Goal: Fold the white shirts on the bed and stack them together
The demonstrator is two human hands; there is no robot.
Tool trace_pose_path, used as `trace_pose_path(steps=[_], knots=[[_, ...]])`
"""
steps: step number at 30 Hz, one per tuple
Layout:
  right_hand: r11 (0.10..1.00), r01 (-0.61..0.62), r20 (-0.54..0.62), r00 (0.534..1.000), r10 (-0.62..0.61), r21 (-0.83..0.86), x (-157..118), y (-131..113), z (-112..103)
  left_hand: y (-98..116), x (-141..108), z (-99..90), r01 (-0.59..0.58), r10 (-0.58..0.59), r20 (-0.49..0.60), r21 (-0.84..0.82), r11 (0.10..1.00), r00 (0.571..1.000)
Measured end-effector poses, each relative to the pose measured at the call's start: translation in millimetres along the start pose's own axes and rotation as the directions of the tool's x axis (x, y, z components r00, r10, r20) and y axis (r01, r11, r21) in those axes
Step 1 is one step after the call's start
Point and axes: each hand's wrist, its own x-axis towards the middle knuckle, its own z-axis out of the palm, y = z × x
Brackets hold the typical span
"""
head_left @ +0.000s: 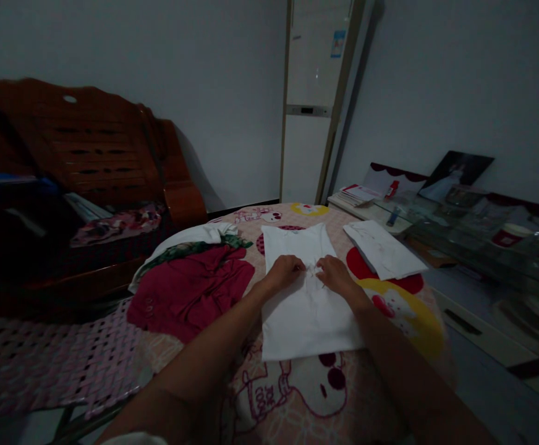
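Observation:
A white shirt lies spread in a neat rectangle on the round table, its far end pointing away from me. Near its middle, my left hand has its fingers curled and pinched on the cloth. My right hand does the same just to the right, with a small gap between the hands. The fabric bunches up slightly between my fingertips. To the right sits a folded white garment. On the left, a crumpled dark pink garment lies beside a white and green cloth.
A patterned cloth covers the table. At left stand a wooden bench and a pink woven seat. On the right is a glass-topped cabinet holding a paper cup and a photo. A tall air conditioner stands behind.

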Motion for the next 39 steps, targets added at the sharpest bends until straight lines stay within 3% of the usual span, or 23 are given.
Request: trace_pose_path(steps=[9, 16, 19, 22, 25, 30, 33, 35, 39], knots=[[0.997, 0.004, -0.007, 1.0, -0.005, -0.079, 0, -4, 0, -22, 3, 26.7, 0.081, -0.093, -0.087, -0.142, 0.987, 0.992], [0.994, 0.112, -0.057, 0.992, -0.113, -0.016, 5, -6, 5, -23, 7, 26.0, 0.104, -0.117, -0.078, -0.155, 0.982, 0.99], [0.997, 0.071, -0.079, 0.995, -0.069, 0.024, 11, -2, 12, -20, 7, 23.7, 0.098, -0.109, -0.073, -0.148, 0.984, 0.991], [0.983, 0.016, -0.135, 0.991, 0.009, 0.183, 14, 5, 14, -19, 7, 23.1, 0.102, -0.114, -0.069, -0.162, 0.981, 0.991], [0.951, 0.042, -0.175, 0.984, 0.013, 0.307, 13, 8, 13, -20, 8, 24.7, 0.104, -0.119, -0.078, -0.174, 0.979, 0.99], [0.975, 0.124, -0.141, 0.985, -0.098, 0.185, 9, -2, 13, -23, 10, 29.7, 0.119, -0.152, -0.108, -0.263, 0.957, 0.982], [0.984, 0.05, -0.131, 0.991, -0.027, 0.17, 11, -6, 17, -23, 9, 30.7, 0.138, -0.185, -0.124, -0.315, 0.939, 0.975], [0.96, -0.028, -0.156, 0.985, 0.073, 0.277, 14, -4, 18, -23, 9, 29.9, 0.15, -0.2, -0.129, -0.32, 0.935, 0.971], [0.806, -0.132, -0.162, 0.949, 0.271, 0.577, 17, 2, 17, -23, 9, 27.6, 0.165, -0.205, -0.107, -0.3, 0.939, 0.973]])
